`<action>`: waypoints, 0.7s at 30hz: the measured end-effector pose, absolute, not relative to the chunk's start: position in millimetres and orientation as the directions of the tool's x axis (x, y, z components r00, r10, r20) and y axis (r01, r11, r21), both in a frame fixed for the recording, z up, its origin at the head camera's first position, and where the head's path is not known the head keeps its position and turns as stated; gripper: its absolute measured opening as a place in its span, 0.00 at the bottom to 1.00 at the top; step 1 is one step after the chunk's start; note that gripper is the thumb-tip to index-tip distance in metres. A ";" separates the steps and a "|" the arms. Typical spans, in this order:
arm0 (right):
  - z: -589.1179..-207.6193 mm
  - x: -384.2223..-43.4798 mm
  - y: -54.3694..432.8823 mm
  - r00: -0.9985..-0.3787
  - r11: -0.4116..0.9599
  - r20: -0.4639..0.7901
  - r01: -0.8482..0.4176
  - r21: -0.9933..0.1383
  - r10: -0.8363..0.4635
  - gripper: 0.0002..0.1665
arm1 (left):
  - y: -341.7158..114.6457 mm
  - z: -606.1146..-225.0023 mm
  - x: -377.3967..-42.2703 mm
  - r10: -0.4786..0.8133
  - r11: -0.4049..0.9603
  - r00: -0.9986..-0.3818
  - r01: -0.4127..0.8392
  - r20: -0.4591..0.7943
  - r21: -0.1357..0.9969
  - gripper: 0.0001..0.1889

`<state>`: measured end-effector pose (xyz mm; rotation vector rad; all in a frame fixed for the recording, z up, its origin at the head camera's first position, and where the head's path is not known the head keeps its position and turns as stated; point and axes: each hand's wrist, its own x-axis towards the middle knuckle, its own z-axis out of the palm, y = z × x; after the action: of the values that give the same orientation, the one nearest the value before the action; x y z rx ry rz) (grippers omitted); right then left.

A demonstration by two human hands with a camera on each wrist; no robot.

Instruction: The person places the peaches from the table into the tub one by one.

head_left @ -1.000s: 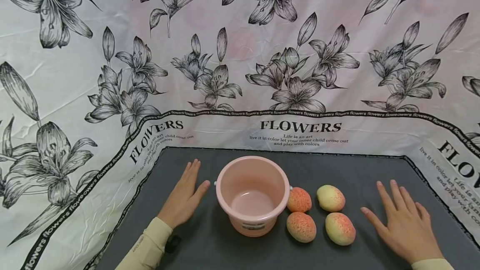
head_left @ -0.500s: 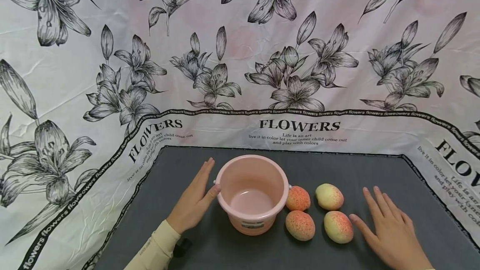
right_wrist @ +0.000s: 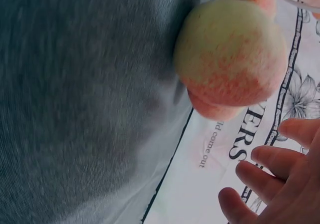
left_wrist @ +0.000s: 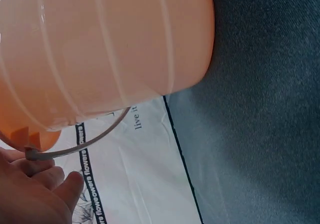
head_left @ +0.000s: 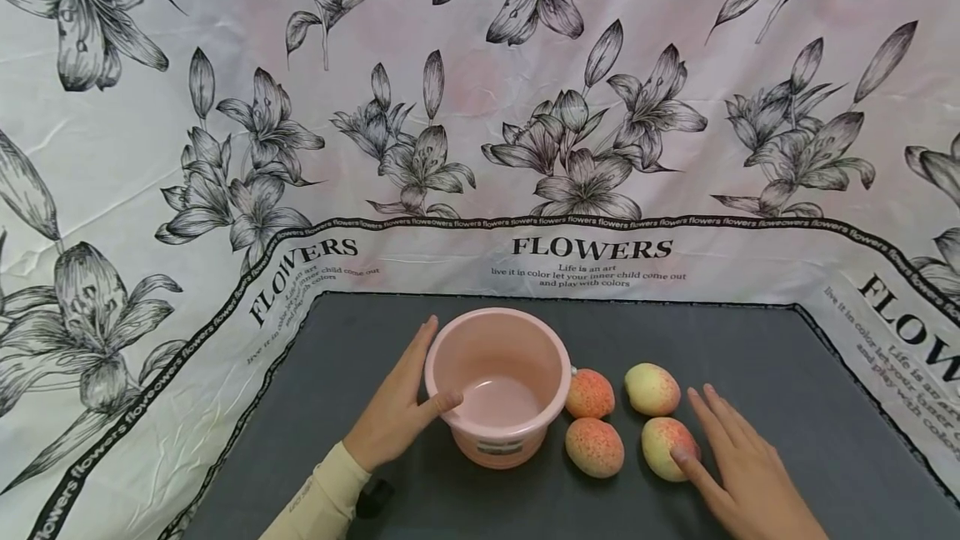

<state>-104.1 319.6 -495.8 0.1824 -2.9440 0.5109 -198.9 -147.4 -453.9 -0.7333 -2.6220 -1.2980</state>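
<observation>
A pink bucket (head_left: 501,440) stands upright on the dark grey cloth. My left hand (head_left: 392,411) is at its left side, fingers extended along the outside and thumb overlapping the rim. The left wrist view shows that hand's fingers (left_wrist: 45,176) close by the handle joint of the bucket (left_wrist: 110,38). To the bucket's right sit several yellow-red peaches. My right hand (head_left: 750,473) is spread beside the near right peach (head_left: 667,444), its thumb overlapping the fruit in the head view. In the right wrist view the fingers (right_wrist: 262,181) are apart from that peach (right_wrist: 232,53).
Two redder peaches, a far one (head_left: 591,394) and a near one (head_left: 595,447), lie close by the bucket. A paler peach (head_left: 652,390) is at the back right. Behind the grey cloth (head_left: 720,340) rises a white flower-printed sheet (head_left: 420,265).
My left hand has moved right to the bucket, its thumb now over the rim. My right hand has moved left to the near right peach. Bucket and peaches have kept their arrangement.
</observation>
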 end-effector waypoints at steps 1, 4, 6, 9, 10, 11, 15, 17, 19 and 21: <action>-495.4 -104.1 318.3 -0.982 0.931 0.165 -0.148 -0.334 -0.097 0.51 | -147.1 -454.1 -199.0 0.373 0.499 -0.874 0.472 0.311 0.727 0.54; -495.4 -104.2 315.4 -0.983 0.927 0.157 -0.145 -0.347 -0.095 0.50 | -147.3 -455.9 -199.4 0.392 0.464 -0.871 0.465 0.296 0.754 0.59; -496.7 -104.2 314.1 -0.983 0.922 0.156 -0.146 -0.358 -0.096 0.49 | -147.6 -458.0 -199.6 0.400 0.453 -0.872 0.455 0.281 0.767 0.61; -499.4 -104.1 312.5 -0.981 0.912 0.165 -0.160 -0.377 -0.104 0.49 | -147.6 -460.3 -199.6 0.402 0.451 -0.874 0.448 0.272 0.772 0.65; -500.1 -103.9 311.6 -0.980 0.907 0.170 -0.166 -0.388 -0.107 0.48 | -147.4 -460.5 -199.6 0.402 0.447 -0.876 0.442 0.268 0.777 0.66; -500.4 -103.8 310.5 -0.980 0.902 0.166 -0.164 -0.399 -0.105 0.49 | -147.3 -460.7 -199.7 0.401 0.445 -0.877 0.440 0.265 0.780 0.68; -501.1 -102.7 306.1 -0.988 0.891 0.127 -0.136 -0.432 -0.090 0.53 | -146.6 -460.8 -200.4 0.407 0.432 -0.878 0.427 0.251 0.794 0.72; -501.7 -103.0 304.2 -0.991 0.892 0.104 -0.117 -0.437 -0.079 0.56 | -146.1 -461.2 -200.8 0.412 0.426 -0.876 0.429 0.252 0.797 0.73; -503.0 -104.0 302.5 -0.993 0.893 0.095 -0.106 -0.438 -0.071 0.58 | -145.2 -461.9 -201.2 0.414 0.420 -0.874 0.430 0.253 0.800 0.74; -504.1 -105.3 300.3 -0.992 0.891 0.104 -0.108 -0.441 -0.069 0.59 | -144.5 -463.1 -201.9 0.417 0.412 -0.870 0.439 0.263 0.799 0.76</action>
<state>-105.3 300.3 -504.1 0.1392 -2.9713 0.7009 -201.9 -144.5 -463.1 -0.7942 -2.6201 -1.4931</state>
